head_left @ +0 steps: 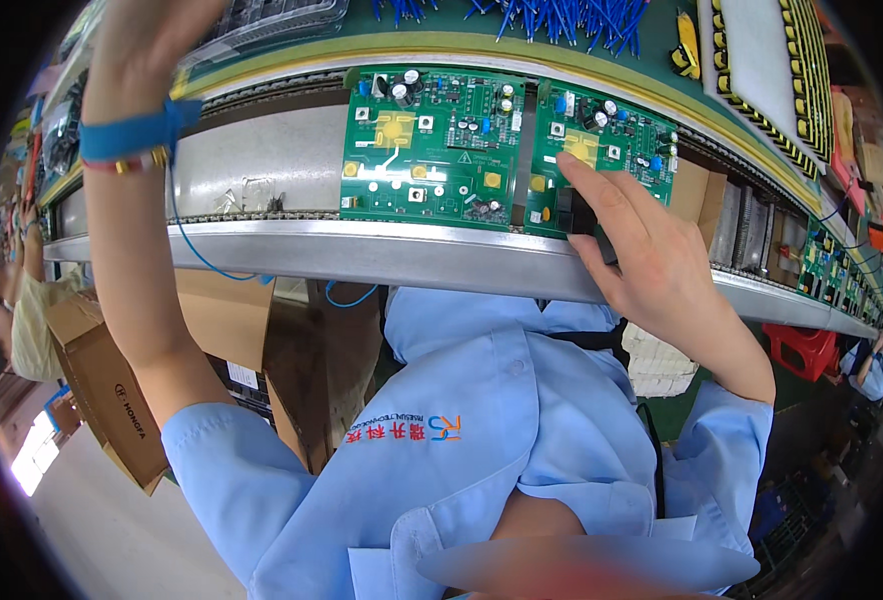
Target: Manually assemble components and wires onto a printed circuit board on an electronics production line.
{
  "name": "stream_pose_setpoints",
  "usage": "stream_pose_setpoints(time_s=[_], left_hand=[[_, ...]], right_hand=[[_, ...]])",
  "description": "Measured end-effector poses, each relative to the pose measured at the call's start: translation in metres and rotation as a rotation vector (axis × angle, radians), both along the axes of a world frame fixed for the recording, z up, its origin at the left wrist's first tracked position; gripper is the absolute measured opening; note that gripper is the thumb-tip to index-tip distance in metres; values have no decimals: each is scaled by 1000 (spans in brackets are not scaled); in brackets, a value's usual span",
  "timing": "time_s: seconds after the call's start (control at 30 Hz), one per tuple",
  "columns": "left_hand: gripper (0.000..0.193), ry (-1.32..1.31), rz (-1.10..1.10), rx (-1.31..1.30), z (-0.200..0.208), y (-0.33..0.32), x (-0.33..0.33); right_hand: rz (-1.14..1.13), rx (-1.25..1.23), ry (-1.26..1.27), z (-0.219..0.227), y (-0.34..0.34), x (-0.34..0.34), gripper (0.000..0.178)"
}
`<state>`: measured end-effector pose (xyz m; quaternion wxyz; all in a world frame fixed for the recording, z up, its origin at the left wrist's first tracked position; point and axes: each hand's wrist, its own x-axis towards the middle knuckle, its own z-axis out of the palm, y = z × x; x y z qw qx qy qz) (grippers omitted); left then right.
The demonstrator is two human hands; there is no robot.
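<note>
Head: component-studded green circuit board [626, 137]

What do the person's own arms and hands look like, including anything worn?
Light-blue sleeves reach near the elbows. The left arm has a blue wristband with a thin blue cord, beside a narrow reddish bracelet with gold-coloured parts. The left hand and right hand show no gloves.

On right board [636, 136], black block [571, 211] is partly hidden by right hand [652, 245]; left of board, left hand [154, 32] is blurred, cropped above.
</note>
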<state>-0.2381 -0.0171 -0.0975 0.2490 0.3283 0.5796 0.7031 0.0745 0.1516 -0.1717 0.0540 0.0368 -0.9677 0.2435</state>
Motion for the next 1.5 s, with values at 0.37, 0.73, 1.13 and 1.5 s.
stream_pose_setpoints(time_s=[0.37,0.73,1.13,1.5], left_hand=[[48,181,-228,-461,-48,-39,88],[45,814,-352,-601,-66,-37,127],[44,1001,-425,-667,-64,-33,134],[63,64,-263,-607,-55,-38,125]], right_hand=[[32,193,23,5,-7,-3,55],[13,-15,28,13,5,1,45],[-152,-969,-230,8,36,40,34],[-151,-339,-155,11,29,41,48]])
